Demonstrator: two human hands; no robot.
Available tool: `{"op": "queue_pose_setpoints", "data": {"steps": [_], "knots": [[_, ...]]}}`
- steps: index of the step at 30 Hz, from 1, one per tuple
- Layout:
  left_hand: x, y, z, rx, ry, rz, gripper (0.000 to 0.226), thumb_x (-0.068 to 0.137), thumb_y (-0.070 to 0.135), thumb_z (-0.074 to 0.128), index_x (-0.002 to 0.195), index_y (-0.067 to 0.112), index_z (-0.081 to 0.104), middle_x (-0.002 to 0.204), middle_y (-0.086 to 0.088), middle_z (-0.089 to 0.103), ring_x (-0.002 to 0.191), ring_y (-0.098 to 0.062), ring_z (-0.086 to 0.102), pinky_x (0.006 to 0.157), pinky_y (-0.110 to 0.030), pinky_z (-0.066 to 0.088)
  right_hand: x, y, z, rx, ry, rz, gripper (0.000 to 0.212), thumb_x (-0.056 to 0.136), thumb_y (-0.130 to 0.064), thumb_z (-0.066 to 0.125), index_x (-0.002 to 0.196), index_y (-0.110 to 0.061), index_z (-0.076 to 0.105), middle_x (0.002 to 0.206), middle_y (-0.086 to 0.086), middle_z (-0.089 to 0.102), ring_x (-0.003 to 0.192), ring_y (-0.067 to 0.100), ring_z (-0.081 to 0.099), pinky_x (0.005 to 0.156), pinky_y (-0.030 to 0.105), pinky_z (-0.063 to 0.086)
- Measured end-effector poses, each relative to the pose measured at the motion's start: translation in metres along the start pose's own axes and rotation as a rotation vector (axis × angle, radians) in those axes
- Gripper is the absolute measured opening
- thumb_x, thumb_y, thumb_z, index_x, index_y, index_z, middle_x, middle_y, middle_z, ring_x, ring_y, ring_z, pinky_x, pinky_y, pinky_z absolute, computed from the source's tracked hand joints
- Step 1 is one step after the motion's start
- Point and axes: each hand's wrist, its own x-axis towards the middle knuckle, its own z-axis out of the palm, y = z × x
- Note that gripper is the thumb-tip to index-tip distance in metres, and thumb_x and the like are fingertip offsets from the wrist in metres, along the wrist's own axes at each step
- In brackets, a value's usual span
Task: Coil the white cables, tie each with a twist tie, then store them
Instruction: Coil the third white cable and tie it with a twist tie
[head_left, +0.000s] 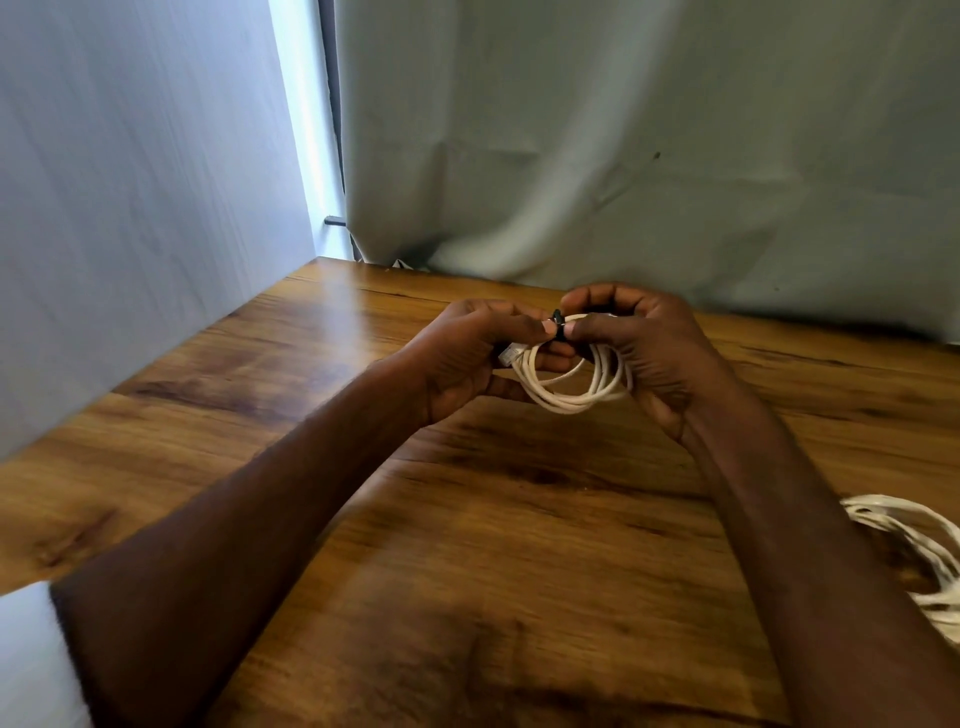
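Closest in, at the right edge of the wooden table (467, 519), there's a second bundle of white cable (919, 551) just lying there, partly cut off. Further out both hands hold a coiled white cable (571, 395) up above the tabletop. Left hand (467, 358) and right hand (644, 353) are each pinching the black twist tie (557, 326) at the top of the coil, thumbs almost touching. No readable writing anywhere. Behind it all hangs a pale curtain (623, 156).

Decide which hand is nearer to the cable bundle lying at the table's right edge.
Right. The right hand holds the coiled cable on the side toward that cable bundle; the left hand grips the coil farther away.
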Motion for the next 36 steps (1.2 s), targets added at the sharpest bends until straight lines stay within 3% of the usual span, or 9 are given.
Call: {"op": "queue_pose_setpoints", "data": {"steps": [4, 9, 13, 18, 21, 25, 32, 36], "knots": [[-0.003, 0.003, 0.004, 0.037, -0.037, 0.021, 0.036, 0.098, 0.01, 0.067, 0.13, -0.006, 0.064, 0.114, -0.024, 0.076, 0.103, -0.031, 0.076, 0.092, -0.056, 0.061, 0.002, -0.003, -0.005, 0.143, -0.064, 0.098, 0.025, 0.085, 0.018, 0.06, 0.092, -0.004, 0.071, 0.079, 0.011, 0.072, 0.065, 0.019, 0.069, 0.062, 0.027, 0.058], [-0.004, 0.005, 0.004, 0.01, -0.052, 0.054, 0.033, 0.1, 0.01, 0.065, 0.129, -0.005, 0.065, 0.112, -0.021, 0.076, 0.099, -0.028, 0.076, 0.093, -0.055, 0.061, 0.001, -0.003, -0.002, 0.076, 0.047, -0.009, 0.019, 0.083, 0.013, 0.069, 0.087, -0.005, 0.073, 0.079, 0.012, 0.073, 0.068, 0.022, 0.069, 0.066, 0.03, 0.06], [-0.001, 0.005, 0.004, -0.1, -0.009, 0.018, 0.037, 0.1, 0.013, 0.064, 0.133, -0.002, 0.065, 0.109, -0.016, 0.077, 0.095, -0.023, 0.076, 0.083, -0.045, 0.063, -0.002, -0.006, -0.001, 0.047, 0.041, -0.093, 0.016, 0.086, 0.007, 0.074, 0.099, -0.002, 0.074, 0.087, 0.015, 0.075, 0.073, 0.022, 0.073, 0.071, 0.032, 0.062], [0.003, 0.006, 0.003, -0.17, 0.034, -0.024, 0.035, 0.1, 0.014, 0.063, 0.133, 0.007, 0.067, 0.102, -0.01, 0.078, 0.087, -0.016, 0.078, 0.083, -0.041, 0.064, -0.004, -0.006, -0.002, -0.014, -0.019, -0.168, 0.035, 0.082, 0.015, 0.07, 0.113, -0.002, 0.072, 0.102, 0.011, 0.076, 0.087, 0.021, 0.073, 0.077, 0.032, 0.06], [0.003, 0.006, 0.002, -0.174, 0.027, -0.021, 0.039, 0.1, 0.012, 0.064, 0.14, 0.012, 0.063, 0.11, -0.012, 0.077, 0.09, -0.018, 0.078, 0.08, -0.042, 0.064, -0.004, -0.005, 0.0, -0.111, 0.033, -0.234, 0.031, 0.082, 0.015, 0.07, 0.109, 0.0, 0.071, 0.097, 0.008, 0.077, 0.081, 0.015, 0.073, 0.068, 0.025, 0.058], [0.005, 0.005, 0.001, -0.168, 0.039, -0.016, 0.039, 0.1, 0.01, 0.065, 0.139, 0.012, 0.063, 0.116, -0.018, 0.075, 0.092, -0.022, 0.078, 0.08, -0.042, 0.063, -0.003, -0.001, 0.002, -0.16, 0.062, -0.275, 0.02, 0.084, 0.01, 0.073, 0.101, -0.003, 0.073, 0.091, 0.007, 0.077, 0.077, 0.013, 0.073, 0.068, 0.025, 0.058], [0.006, 0.001, 0.001, -0.12, 0.044, -0.024, 0.037, 0.098, 0.012, 0.065, 0.134, 0.011, 0.067, 0.12, -0.023, 0.075, 0.096, -0.026, 0.077, 0.081, -0.042, 0.063, -0.007, -0.002, -0.002, -0.24, -0.016, -0.275, 0.022, 0.086, 0.012, 0.071, 0.106, 0.002, 0.072, 0.09, 0.005, 0.075, 0.072, 0.005, 0.071, 0.063, 0.016, 0.054], [0.006, 0.0, 0.001, -0.082, 0.051, -0.011, 0.033, 0.097, 0.014, 0.066, 0.13, 0.012, 0.07, 0.126, -0.025, 0.072, 0.102, -0.031, 0.073, 0.09, -0.048, 0.063, -0.008, -0.004, -0.002, -0.311, -0.058, -0.27, 0.024, 0.081, 0.007, 0.079, 0.101, -0.005, 0.074, 0.093, 0.006, 0.078, 0.078, 0.008, 0.072, 0.067, 0.018, 0.055]]}}
